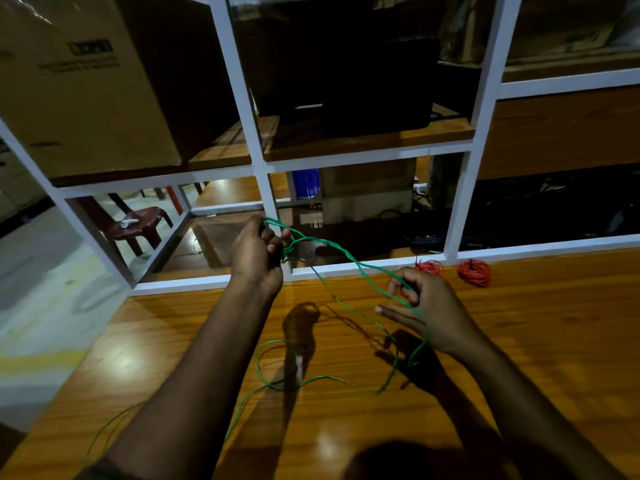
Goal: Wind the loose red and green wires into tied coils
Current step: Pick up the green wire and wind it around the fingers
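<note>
A long green wire (341,252) runs from my left hand (258,252) to my right hand (420,304). My left hand is raised above the table's far edge and grips a bundle of green loops. My right hand, lower and to the right, pinches the strand between thumb and fingers. From there the wire falls in loose curls (273,363) onto the wooden table (540,341) and trails off toward the near left. Two red wire coils lie at the table's far edge, one (474,271) to the right of my right hand and one (429,266) just behind it.
A white metal shelf frame (460,202) stands right behind the table, holding a cardboard box (83,84) at upper left and dark boxes in the middle. A maroon plastic stool (136,225) sits on the floor to the left.
</note>
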A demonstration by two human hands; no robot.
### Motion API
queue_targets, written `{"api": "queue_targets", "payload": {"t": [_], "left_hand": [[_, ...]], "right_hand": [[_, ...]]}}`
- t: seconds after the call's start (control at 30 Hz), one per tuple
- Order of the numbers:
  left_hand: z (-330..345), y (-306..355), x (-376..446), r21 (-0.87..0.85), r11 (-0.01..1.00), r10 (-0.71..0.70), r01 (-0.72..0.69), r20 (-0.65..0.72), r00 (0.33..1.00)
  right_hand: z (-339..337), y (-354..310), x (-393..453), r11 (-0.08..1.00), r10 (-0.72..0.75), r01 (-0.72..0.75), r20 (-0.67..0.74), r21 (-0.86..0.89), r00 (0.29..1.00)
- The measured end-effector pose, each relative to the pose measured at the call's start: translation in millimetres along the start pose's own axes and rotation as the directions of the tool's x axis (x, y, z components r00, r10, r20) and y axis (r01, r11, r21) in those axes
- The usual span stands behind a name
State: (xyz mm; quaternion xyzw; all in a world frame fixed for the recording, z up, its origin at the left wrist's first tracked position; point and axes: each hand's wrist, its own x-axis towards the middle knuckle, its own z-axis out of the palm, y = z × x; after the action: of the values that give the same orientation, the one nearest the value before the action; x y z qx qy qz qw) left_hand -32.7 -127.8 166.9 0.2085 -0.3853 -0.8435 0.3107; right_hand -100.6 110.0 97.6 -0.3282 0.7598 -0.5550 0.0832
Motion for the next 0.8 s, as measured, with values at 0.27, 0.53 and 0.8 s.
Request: {"api": "queue_targets", "payload": {"t": [0.27,0.53,0.8], "left_hand": [[8,-22,-12,0.371,0.919,0.101,-0.135,0.108,0.989],[18,-48,-33,0.556,0.823,-0.037,-0.121,0.265,0.964],[21,-43,-32,0.458,0.882,-0.016,-0.107,0.256,0.966]], "right_hand": [[13,1,-2,0.977,0.102,-0.099,-0.009,0.189,0.995],[-3,-15,15,0.985,0.034,-0.048,0.087,0.166,0.996],[11,-11,13,0.982,0.026,-0.031,0.028,0.185,0.999]]}}
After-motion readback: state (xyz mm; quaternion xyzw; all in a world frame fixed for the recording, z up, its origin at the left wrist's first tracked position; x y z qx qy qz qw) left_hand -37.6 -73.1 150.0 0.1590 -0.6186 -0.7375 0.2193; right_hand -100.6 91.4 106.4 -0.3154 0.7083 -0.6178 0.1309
